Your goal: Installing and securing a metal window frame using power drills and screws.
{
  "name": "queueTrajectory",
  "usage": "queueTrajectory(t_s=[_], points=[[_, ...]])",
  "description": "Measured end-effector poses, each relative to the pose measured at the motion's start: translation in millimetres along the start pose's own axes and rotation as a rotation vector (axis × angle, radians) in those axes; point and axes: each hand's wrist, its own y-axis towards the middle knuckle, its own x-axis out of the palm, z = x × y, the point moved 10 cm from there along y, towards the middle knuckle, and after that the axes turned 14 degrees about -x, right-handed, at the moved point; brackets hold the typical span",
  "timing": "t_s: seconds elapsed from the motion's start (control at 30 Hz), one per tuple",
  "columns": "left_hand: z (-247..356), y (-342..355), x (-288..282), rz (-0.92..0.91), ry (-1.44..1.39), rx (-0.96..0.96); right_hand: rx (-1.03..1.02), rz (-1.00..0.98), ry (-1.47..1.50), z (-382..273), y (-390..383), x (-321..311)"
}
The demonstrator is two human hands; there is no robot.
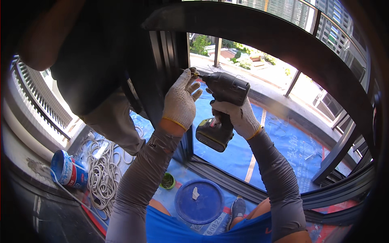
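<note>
My right hand (239, 117), in a white knit glove, is wrapped round the grip of a black cordless drill driver (227, 87). The driver's battery (212, 135) hangs below the grip, and its nose points left toward a dark metal frame post (168, 52). At the tip of the bit is my left hand (181, 99), gloved in white with small dots on the palm. Its thumb and forefinger pinch together there round something small, partly hidden; the other fingers stand apart.
Another person (97, 60) in dark clothing stands close on the left. Below lie coiled rope (103, 174), a blue-and-red bucket (69, 170), a blue round lid (198, 201) and a small green pot (167, 181). Blue sheeting (279, 150) covers the floor. A railing (293, 83) runs beyond the frame.
</note>
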Motion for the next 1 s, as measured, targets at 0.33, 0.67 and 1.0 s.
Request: queueTrajectory(t_s=[0.33, 0.67, 1.0], points=[[-0.7, -2.6, 5.4, -0.008, -0.021, -0.012, 0.034, -0.068, -0.081, 10.6, 1.0, 1.4], [0.6, -11.9, 11.2, 0.002, -0.039, -0.026, -0.108, -0.037, -0.124, -0.4, 10.7, 1.2], [7.0, -30.6, 14.3, 0.018, 0.011, 0.016, 0.001, -0.090, -0.064, 8.0, 11.3, 6.9]])
